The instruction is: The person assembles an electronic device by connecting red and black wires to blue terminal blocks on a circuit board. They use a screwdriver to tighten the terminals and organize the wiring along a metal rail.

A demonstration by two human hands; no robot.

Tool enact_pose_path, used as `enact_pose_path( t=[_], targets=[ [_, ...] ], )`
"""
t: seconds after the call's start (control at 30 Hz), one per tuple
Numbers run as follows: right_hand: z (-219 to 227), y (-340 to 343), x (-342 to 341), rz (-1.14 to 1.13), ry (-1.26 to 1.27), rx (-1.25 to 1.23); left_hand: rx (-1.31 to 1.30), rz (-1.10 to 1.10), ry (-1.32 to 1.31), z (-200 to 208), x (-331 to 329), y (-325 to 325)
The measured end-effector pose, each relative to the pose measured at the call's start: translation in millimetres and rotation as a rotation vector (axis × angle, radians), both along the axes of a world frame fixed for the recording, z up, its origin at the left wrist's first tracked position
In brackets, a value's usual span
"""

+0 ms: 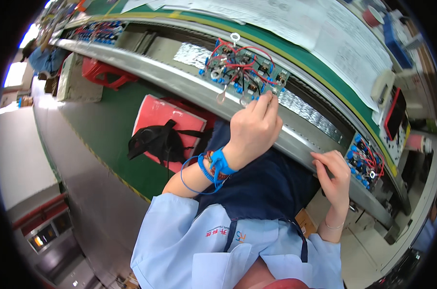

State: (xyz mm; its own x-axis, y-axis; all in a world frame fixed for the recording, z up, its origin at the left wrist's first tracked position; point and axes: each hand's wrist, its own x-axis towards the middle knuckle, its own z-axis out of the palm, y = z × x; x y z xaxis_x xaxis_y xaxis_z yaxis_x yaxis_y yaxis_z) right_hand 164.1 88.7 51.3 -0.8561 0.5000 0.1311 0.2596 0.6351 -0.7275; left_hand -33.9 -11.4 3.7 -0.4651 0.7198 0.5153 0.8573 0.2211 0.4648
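Note:
A green circuit board (245,72) lies on the metal conveyor line in front of me. It carries blue and black components, red and black wires and ring terminals (235,36). My left hand (256,123), with a blue wrist strap (221,164), has its fingers closed at the board's near right edge. Whether a small part sits between the fingertips is hidden. Over the near rail to the right hovers my right hand (335,176), its fingers loosely bent and apart, with nothing visible in them. Another wired circuit board (365,161) sits further right on the line.
The metal rail (295,139) runs along the near side of the line. Papers (324,33) cover the green bench behind it. A phone with a red screen edge (396,113) stands at right. More boards (98,32) lie far left. A black bag (160,144) rests on a red stool.

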Motion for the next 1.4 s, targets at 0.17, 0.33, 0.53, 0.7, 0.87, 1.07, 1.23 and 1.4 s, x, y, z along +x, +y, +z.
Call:
enact_pose_path(
  t=[0.17,0.33,0.53,0.7,0.87,1.07,1.23,1.4],
  targets=[
    [-6,8,6,-0.013,0.038,-0.006,-0.036,-0.097,0.015,3,35,10],
    [-8,13,16,-0.063,0.061,0.018,-0.083,-0.215,0.023,5,62,17],
    [-14,14,27,-0.119,0.08,0.037,-0.162,-0.318,0.019,9,84,22],
    [-15,14,35,-0.153,0.083,0.022,-0.237,-0.345,-0.006,14,89,19],
    [-19,13,39,-0.179,0.085,0.012,-0.168,-0.454,-0.052,19,90,9],
    [-24,12,41,-0.182,0.091,0.014,0.099,-0.656,-0.098,14,66,-10],
    [-26,10,41,-0.201,0.09,0.0,0.114,-0.591,-0.202,4,51,-24],
    [-26,6,38,-0.213,0.081,-0.008,0.133,-0.541,-0.243,1,52,-28]
  ],
)
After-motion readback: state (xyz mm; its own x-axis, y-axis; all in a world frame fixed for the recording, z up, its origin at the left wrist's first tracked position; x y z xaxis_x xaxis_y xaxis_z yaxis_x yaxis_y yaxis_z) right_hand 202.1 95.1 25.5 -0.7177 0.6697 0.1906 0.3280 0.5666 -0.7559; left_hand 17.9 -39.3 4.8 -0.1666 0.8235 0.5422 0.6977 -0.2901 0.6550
